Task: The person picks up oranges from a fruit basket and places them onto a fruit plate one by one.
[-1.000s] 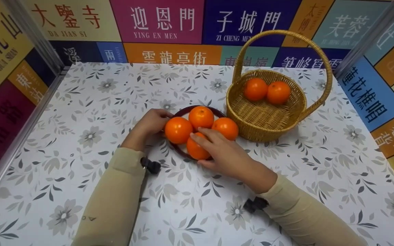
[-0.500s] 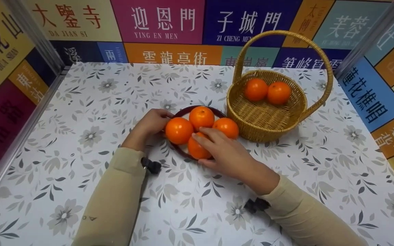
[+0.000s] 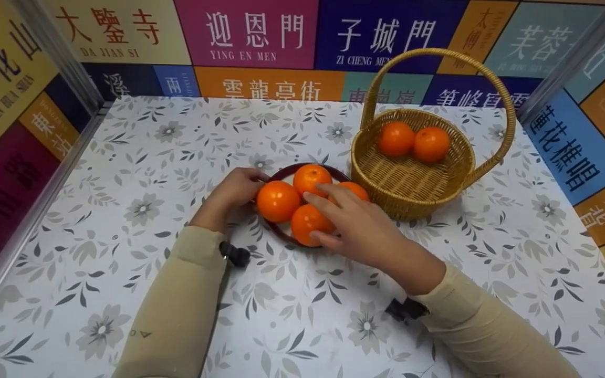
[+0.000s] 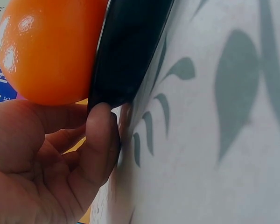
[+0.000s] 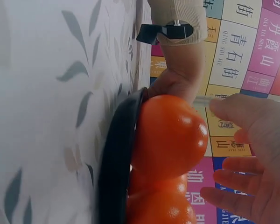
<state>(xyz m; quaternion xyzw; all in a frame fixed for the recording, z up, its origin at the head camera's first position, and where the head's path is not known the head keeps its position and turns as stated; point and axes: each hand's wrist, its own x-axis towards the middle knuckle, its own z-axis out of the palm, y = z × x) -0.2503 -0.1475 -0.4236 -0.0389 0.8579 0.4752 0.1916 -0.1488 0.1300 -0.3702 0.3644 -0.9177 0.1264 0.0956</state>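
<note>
A dark-rimmed round plate bears several oranges. My left hand holds its left edge; in the left wrist view, thumb and fingers pinch the dark rim. Over the plate's right side hovers my right hand, fingers spread. It partly covers the right orange and the edge of the front orange. Farther left and back lie the left orange and the back orange. From the right wrist, my fingers appear apart from the nearest orange.
Right behind the plate stands a wicker basket with a tall arched handle. Two oranges sit inside it at the back. A flowered cloth covers the table, and printed panels enclose its far sides.
My right hand has shifted right and lifted off the front orange, its fingers now spreading over the right one. The left hand keeps its hold on the plate. The view has shifted slightly.
</note>
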